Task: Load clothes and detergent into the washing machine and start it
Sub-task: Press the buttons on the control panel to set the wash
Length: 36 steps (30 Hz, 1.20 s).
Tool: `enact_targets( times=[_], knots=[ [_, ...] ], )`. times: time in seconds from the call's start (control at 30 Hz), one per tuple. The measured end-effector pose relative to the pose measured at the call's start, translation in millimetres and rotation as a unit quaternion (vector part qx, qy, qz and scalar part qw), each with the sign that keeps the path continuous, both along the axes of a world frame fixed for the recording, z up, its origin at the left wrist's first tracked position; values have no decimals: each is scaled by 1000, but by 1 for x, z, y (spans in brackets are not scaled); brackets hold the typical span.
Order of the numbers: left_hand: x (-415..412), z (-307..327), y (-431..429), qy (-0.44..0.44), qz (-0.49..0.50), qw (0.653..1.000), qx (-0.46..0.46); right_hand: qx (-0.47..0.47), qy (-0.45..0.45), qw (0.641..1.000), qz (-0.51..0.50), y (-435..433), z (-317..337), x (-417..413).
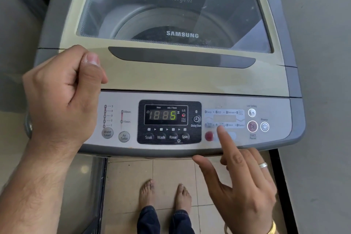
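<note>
A top-loading washing machine [190, 80] fills the head view, its glass lid [171, 11] down, with dark laundry dimly visible in the drum. The control panel [117, 100] shows a lit display [165, 115] with a green 5. My left hand [62, 93] hovers as a loose fist over the panel's left end, holding nothing. My right hand [241, 180] has its index finger stretched out, the tip on the panel by the programme labels, left of the Start/Pause button [252, 126] and power button [264, 126]. No detergent container is in view.
The lid's dark handle recess [182, 57] lies just above the panel. Beige floor tiles [171, 173] and my bare feet [165, 194] are below the machine's front edge. Grey walls [322, 43] stand close on both sides, and a black frame edge [281, 186] runs down the right.
</note>
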<state>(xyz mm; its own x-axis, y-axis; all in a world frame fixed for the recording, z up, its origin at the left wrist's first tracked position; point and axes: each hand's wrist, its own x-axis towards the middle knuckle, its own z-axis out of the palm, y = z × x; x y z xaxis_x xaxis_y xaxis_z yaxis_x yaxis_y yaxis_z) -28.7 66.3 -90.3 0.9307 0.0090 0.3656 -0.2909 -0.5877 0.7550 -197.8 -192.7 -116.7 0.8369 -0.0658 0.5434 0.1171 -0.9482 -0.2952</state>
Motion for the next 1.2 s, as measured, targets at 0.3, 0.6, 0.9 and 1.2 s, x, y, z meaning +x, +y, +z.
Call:
enact_targets(
  times=[0.3,0.6,0.9,1.2],
  knots=[
    [-3,3,-3,30,35,999,14,26,34,996,-79,-27,3,-6],
    [-5,8,-6,44,26,999,-6,48,53,993,-96,-24,3,-6],
    [-2,6,-4,33,9,999,-11,83,74,987,-113,-25,6,-4],
    [1,1,-2,25,6,1000,10,100,98,983,-115,-21,6,-6]
  ],
)
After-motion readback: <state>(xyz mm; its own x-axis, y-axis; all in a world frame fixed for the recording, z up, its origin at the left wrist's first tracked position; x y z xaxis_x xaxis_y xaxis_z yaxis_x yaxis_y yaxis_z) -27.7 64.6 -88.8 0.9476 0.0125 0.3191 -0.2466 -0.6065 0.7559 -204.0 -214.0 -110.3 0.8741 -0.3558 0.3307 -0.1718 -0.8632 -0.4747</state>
